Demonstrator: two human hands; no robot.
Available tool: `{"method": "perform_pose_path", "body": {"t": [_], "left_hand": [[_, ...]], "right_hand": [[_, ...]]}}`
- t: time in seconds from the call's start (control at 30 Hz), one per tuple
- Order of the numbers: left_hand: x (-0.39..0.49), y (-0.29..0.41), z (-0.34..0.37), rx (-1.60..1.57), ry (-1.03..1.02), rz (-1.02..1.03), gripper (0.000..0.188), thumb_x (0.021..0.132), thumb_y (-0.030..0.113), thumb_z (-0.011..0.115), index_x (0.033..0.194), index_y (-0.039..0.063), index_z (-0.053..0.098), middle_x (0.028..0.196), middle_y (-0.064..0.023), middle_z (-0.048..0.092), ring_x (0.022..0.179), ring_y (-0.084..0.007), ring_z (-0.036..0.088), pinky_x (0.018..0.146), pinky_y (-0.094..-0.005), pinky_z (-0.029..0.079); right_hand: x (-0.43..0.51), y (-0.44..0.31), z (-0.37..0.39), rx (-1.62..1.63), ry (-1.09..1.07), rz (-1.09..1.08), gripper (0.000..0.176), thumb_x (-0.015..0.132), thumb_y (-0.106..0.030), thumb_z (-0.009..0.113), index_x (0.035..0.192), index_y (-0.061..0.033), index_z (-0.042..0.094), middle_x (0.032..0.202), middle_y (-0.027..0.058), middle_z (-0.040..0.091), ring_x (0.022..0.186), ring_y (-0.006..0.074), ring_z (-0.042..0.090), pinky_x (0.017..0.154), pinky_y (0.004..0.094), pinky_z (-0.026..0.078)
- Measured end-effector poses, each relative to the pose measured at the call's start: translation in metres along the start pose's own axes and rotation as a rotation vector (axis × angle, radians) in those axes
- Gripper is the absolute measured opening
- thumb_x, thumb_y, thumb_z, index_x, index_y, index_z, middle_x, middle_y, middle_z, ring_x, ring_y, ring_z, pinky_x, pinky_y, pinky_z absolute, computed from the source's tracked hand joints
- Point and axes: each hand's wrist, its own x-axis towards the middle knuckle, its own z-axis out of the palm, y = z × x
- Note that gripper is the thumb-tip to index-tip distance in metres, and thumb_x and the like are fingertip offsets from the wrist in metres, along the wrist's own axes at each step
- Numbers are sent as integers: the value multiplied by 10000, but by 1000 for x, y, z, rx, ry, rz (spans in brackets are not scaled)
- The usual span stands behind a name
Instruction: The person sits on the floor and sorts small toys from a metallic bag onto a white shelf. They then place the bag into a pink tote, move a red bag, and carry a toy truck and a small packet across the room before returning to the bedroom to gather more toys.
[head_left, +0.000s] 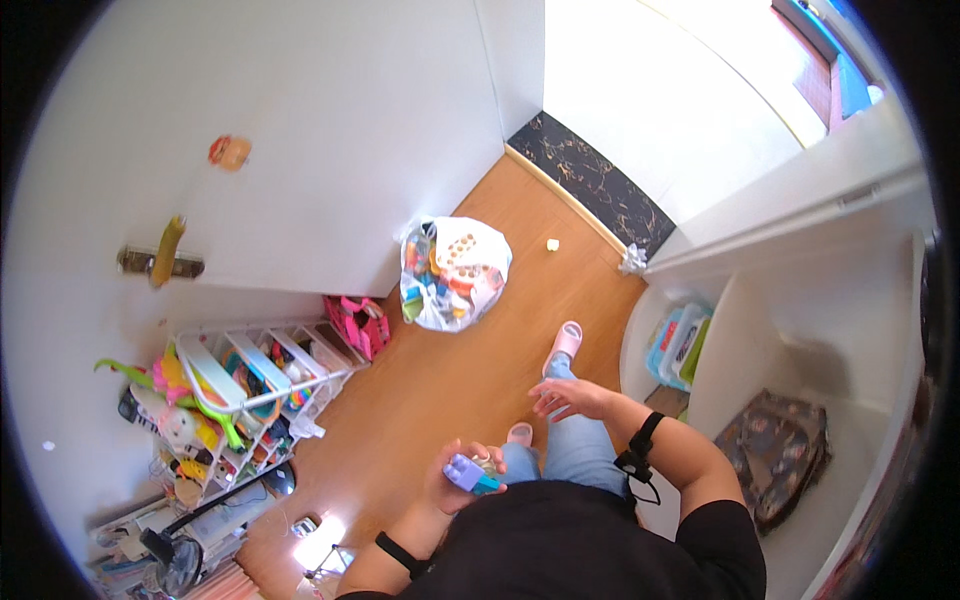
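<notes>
My left hand is closed around a few small toy pieces in front of my waist. A purple building block sits in it with a teal block beside it and a pale piece under the fingers. My right hand hangs over my right leg with fingers apart and nothing in them. Ahead on the wooden floor stands a white plastic bag filled with colourful toys. A small pale yellow piece lies on the floor to the right of the bag.
At left, a white rack overflows with toys near a pink bag. On the right, a white cabinet holds plastic boxes and a patterned fabric bag. A silver bow lies by the dark marbled threshold.
</notes>
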Motion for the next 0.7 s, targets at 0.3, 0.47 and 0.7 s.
{"method": "perform_pose_path", "body": {"t": [0.3,0.47,0.7], "left_hand": [[178,125,-42,252,-4,145,486,957,474,410,993,37,617,1090,-186,500,1087,-320,493,887,-546,482],[270,183,-101,296,77,180,494,956,482,406,957,38,622,1080,-200,494,1068,-325,495,861,-537,494],[349,230,-166,328,223,201,511,917,506,420,898,43,635,1045,-221,509,1044,-344,496,847,-529,487]], "right_hand": [[149,-96,-256,-678,767,-64,478,859,-337,584,1288,-137,519,1170,168,570,1091,332,554,901,388,473],[250,-106,-352,-868,911,86,582,823,-286,624,1370,-224,437,1380,225,381,1151,378,511,954,432,450],[395,-86,-450,-1021,959,142,595,818,-199,637,1371,-251,423,1450,237,254,1161,399,487,928,440,479]]}}
